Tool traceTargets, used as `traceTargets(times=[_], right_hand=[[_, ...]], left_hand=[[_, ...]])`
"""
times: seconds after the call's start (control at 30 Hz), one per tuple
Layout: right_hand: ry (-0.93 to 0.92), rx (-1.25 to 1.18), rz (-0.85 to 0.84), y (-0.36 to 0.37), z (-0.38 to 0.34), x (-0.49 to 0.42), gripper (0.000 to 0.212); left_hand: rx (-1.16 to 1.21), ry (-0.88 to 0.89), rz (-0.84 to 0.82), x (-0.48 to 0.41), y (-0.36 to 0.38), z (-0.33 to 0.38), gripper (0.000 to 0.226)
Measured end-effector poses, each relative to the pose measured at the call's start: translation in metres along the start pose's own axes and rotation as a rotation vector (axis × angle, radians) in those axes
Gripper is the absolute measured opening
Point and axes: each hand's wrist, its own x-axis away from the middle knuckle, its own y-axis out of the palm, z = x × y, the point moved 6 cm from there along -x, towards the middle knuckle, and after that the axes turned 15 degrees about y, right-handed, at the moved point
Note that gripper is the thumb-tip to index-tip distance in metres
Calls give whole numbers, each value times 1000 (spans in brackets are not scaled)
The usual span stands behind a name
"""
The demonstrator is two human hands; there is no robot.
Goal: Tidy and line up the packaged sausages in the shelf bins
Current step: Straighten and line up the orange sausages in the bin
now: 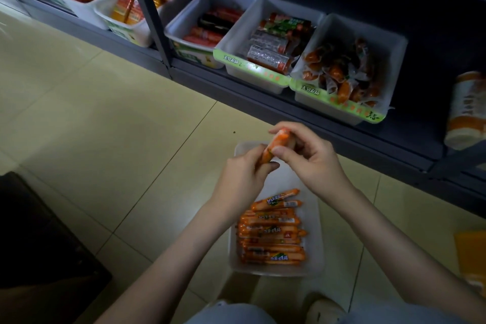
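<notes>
Floor (105,126): pale cream tiles with dark grout lines, glossy. Brightest at upper left, dim elsewhere.

Shelf (289,112): dark grey metal. Its lowest level sits just above the floor and runs diagonally from upper left to the right edge. A grey post (147,13) stands at its front.

On the shelf are white bins side by side, with green label strips on their fronts.
- Left bin (184,18): red and black sticks.
- Mid bin (242,23): clear-wrapped red sticks, roughly lined up.
- Right bin (389,55): short orange-brown pieces, heaped loosely.
- Bins farther left hold orange and yellow packs, blurred.

White tray (314,223): on the floor just in front of the shelf, between the forearms. Orange sausages (271,234) lie crosswise in its near half, stacked and roughly parallel.

Left hand (242,179) pinches the lower end of one orange sausage (278,142). Right hand (313,158) grips its upper end with thumb and fingers. The sausage is tilted, held above the tray's far end.

Dark shape (39,231) on the floor at lower left; cannot tell what it is. Yellow pack (470,252) on the floor at the right edge.
</notes>
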Motion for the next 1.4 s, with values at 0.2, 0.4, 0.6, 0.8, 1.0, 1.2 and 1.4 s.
traceTargets(times=[0.2,0.4,0.6,0.8,1.0,1.2,1.4], right_hand=[[-48,160,-19,5,21,-6,25],[-197,303,14,8,19,-1,33],[-294,346,208,0,5,3,18],[-326,305,400,-13,-1,10,23],[-633,452,410,6,-12,25,16],[-638,638,297,20,2,22,24],[-533,566,213,20,6,13,26]], left_hand=[[1026,-473,213,-2,13,-7,11],[1599,-854,328,0,27,-8,31],[830,-769,-79,13,37,-23,55],[66,-250,-169,11,25,-32,56],[-44,228,177,-7,4,7,17],[192,193,144,-3,2,8,33],[227,104,112,-3,6,-3,10]])
